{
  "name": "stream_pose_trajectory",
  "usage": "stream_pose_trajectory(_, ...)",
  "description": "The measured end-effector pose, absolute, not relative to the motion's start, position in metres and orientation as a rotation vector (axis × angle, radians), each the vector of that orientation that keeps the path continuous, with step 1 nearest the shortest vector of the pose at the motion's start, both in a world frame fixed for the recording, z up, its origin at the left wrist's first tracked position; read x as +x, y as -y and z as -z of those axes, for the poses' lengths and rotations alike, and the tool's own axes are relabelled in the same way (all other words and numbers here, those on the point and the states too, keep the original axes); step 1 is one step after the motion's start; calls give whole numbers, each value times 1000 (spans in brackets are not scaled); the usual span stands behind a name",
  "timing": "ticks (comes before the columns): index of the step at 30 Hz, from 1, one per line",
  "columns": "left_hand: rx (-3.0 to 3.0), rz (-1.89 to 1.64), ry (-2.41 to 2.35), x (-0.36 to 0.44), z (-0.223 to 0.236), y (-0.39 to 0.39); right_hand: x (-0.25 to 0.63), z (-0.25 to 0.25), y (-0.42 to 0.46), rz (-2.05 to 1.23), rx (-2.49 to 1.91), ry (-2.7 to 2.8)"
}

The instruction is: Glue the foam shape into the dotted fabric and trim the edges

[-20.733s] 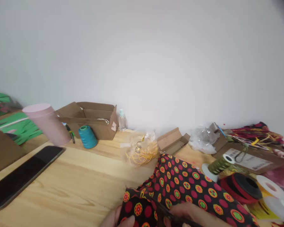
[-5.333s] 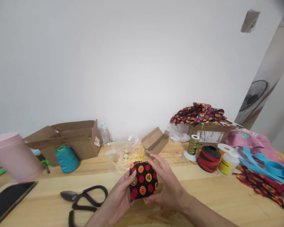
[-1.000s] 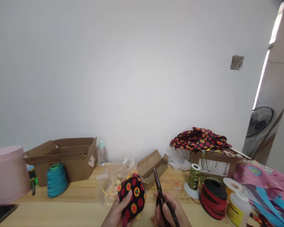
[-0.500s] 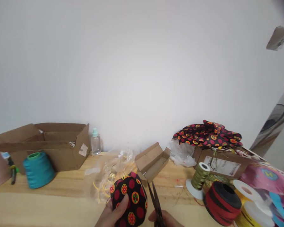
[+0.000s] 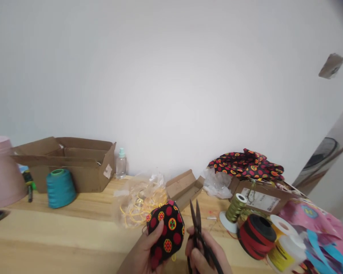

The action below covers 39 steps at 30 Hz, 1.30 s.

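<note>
My left hand (image 5: 147, 247) is closed on a small black fabric pouch (image 5: 171, 239) patterned with red dots and orange-green flowers. The thumb presses on its front face, and a bit of yellow cord shows at its lower edge. To the right, my right hand (image 5: 207, 253) grips dark metal scissors (image 5: 197, 224) with the blades pointing up and slightly apart. The blades are beside the pouch, not touching it. Behind the pouch lies a clear plastic bag (image 5: 140, 201) with yellow cord in it.
Left: a pink bin (image 5: 4, 175), a teal thread cone (image 5: 60, 190), an open cardboard box (image 5: 82, 179), a clear bottle (image 5: 121, 165). A small open carton (image 5: 185, 186) sits mid-table. Right: an olive spool (image 5: 236, 208), a red-black spool (image 5: 257, 236), patterned fabric (image 5: 246, 165) over a box.
The view has shifted left, bringing the pink bin and a dark flat object into fuller sight. Both hands, with pouch and scissors, appear higher and further right in the picture.
</note>
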<state>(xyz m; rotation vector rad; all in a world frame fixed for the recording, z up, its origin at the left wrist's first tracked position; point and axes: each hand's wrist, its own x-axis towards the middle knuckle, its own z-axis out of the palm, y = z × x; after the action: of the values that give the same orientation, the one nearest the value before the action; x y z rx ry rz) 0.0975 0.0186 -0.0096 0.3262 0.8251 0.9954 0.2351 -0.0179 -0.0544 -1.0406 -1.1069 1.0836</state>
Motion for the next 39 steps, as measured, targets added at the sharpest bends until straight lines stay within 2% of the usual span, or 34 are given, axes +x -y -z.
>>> stream_pose_trajectory(8, 450, -870, -538, 100, 17, -8, 236, 39, 19, -1026, -1086, 1093)
stream_pose_trajectory(17, 654, -911, -354, 105, 23, -7, 242, 53, 18, -893, -1080, 1085)
stream_pose_trajectory(23, 784, -1003, -501, 106, 33, -8, 253, 71, 13, -895, -1088, 1131)
stream_pose_trajectory(29, 748, -951, -488, 103, 33, -9, 249, 65, 15, -885, -1084, 1208)
stream_pose_trajectory(33, 651, -933, -481, 101, 33, -13, 258, 50, 16, -738, -1285, 1374)
stream_pose_trajectory(39, 625, -966, -497, 97, 36, -21, 301, 38, 12, -182, -2001, 1833)
